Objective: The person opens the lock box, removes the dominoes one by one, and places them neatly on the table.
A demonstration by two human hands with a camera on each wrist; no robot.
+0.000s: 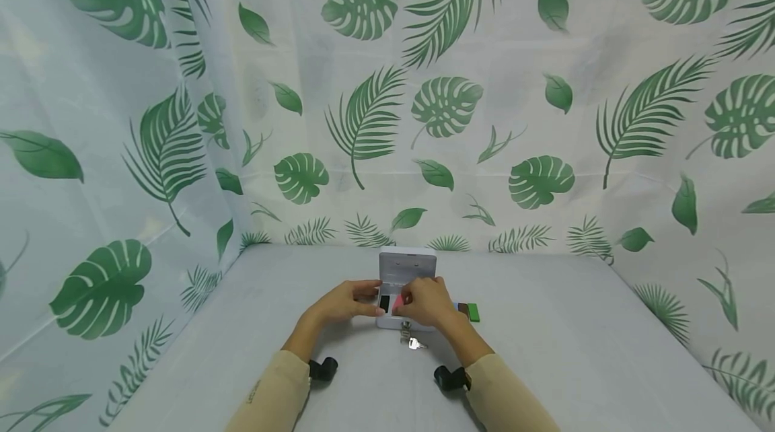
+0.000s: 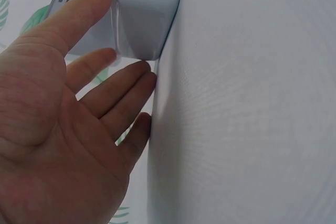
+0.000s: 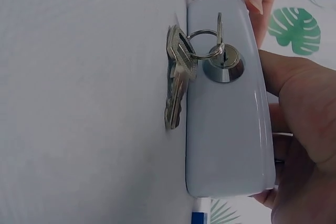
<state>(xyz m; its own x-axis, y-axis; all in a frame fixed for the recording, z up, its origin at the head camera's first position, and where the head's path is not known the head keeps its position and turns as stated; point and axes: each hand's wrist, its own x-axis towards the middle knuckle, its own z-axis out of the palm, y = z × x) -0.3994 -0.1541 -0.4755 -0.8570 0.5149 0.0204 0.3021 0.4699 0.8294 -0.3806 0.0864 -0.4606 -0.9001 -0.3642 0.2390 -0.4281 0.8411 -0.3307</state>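
A small white lockable metal box (image 1: 407, 272) stands with its lid raised in the head view. My left hand (image 1: 346, 302) is at its left side, thumb on the rim and the other fingers nearly straight along the side wall; the left wrist view shows this hand (image 2: 79, 108) with a bare palm. My right hand (image 1: 426, 301) reaches into the box, its fingertips pinching a pink piece (image 1: 397, 304). Left of that, a black rectangular piece (image 1: 384, 304) lies inside. One key sits in the front lock (image 3: 224, 62), and another key (image 3: 177, 77) hangs from its ring.
Beside the box on the right lie a green block (image 1: 473, 312) and a brown one (image 1: 463, 309), partly behind my right hand. A blue-and-white end (image 3: 199, 216) shows past the box in the right wrist view. Leaf-printed cloth (image 1: 448, 105) hangs behind the white table (image 1: 545, 338).
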